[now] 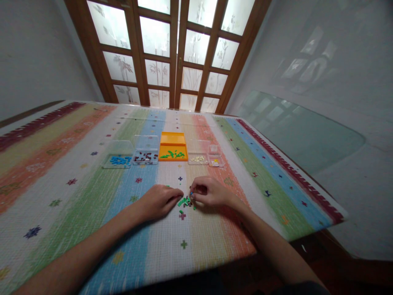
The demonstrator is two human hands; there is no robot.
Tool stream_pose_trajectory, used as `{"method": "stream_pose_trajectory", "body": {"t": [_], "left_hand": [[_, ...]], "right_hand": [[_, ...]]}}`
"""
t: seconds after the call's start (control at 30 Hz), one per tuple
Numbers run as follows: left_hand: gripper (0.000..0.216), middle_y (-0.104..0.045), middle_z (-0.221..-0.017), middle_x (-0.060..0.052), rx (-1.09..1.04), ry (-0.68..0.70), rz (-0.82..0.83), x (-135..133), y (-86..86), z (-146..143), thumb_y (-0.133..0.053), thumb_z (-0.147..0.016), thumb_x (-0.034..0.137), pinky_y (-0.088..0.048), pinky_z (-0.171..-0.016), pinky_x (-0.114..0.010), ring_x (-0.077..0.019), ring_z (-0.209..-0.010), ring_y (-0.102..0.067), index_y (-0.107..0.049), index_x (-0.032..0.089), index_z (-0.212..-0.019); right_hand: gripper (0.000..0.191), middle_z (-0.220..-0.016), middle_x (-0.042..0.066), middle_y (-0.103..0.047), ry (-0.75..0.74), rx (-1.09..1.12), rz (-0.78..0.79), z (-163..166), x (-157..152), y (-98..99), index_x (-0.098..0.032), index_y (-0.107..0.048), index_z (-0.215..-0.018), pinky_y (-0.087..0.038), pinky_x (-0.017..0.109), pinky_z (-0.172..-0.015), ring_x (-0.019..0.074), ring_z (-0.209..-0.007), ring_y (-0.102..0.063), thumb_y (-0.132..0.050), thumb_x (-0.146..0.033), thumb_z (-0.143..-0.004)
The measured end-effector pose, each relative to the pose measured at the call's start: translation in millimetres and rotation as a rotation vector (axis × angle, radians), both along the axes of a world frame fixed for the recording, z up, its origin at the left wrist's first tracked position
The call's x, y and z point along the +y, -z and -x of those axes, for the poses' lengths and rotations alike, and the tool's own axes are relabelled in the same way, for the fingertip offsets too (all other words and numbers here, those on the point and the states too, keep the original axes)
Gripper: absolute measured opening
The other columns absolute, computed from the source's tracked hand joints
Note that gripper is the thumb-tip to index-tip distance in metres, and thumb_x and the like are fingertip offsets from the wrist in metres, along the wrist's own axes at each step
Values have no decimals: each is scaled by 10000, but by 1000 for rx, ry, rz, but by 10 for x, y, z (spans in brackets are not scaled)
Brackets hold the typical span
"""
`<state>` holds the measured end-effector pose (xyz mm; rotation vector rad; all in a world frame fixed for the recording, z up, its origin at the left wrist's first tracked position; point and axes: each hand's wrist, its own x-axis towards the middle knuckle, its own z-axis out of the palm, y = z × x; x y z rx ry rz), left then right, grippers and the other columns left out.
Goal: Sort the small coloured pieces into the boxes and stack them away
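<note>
A small heap of tiny mixed pieces (186, 201), mostly green, lies on the striped tablecloth (76, 196) between my hands. My left hand (159, 200) rests palm down just left of the heap, fingers close together and fingertips touching its edge. My right hand (208, 191) is curled at the heap's right side, thumb and forefinger pinched on a tiny piece I cannot name. Beyond the hands stands a row of small trays: a clear one with blue pieces (118, 159), one with dark pieces (146, 156), an orange one with green pieces (172, 152), and one with whitish pieces (198, 158).
A smaller clear box (215, 160) sits at the right end of the row. The table's right edge (307, 180) runs diagonally, with a glass pane (301, 131) leaning by the wall beyond it. Wooden-framed frosted doors (172, 53) stand behind the table.
</note>
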<state>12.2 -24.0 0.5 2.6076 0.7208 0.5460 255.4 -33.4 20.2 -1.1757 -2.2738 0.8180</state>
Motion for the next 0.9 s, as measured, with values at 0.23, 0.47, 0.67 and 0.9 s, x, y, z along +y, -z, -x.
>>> {"method": "stream_pose_trajectory", "body": {"t": [0.23,0.47,0.67,0.9], "left_hand": [[215,-653,-895,-63,-266,-57,167,-29,-203,-44,-482,-985,236,-483,-696,-266,-146,-775,-605,-677,164,-928],[175,-603,-687,14,-445,-128,673,-50,-152,-95,-530,-966,308,-423,-476,-195,-86,-514,-532,-591,147,-997],[243,-625,-639,3,-529,-104,859,-52,-163,-111,-599,-931,375,-461,-475,-219,-102,-503,-566,-602,133,-959],[223,-704,-761,-46,-603,-131,863,-46,-142,-118,-714,-814,297,-531,-540,-244,-128,-612,-641,-661,120,-938]], "right_hand": [[126,-612,-53,-494,-50,151,88,14,3,-31,-142,-716,-866,-335,218,-542,87,-551,-426,-637,-224,-812],[204,-561,-79,-426,-4,251,157,82,-25,-8,-150,-713,-898,-296,213,-523,83,-529,-382,-676,-346,-855],[280,-539,-78,-454,19,335,206,132,-49,1,-147,-706,-894,-283,210,-489,76,-503,-373,-691,-424,-856],[284,-554,-56,-537,34,370,219,143,-56,4,-143,-708,-923,-322,209,-479,77,-488,-432,-694,-421,-868]]}}
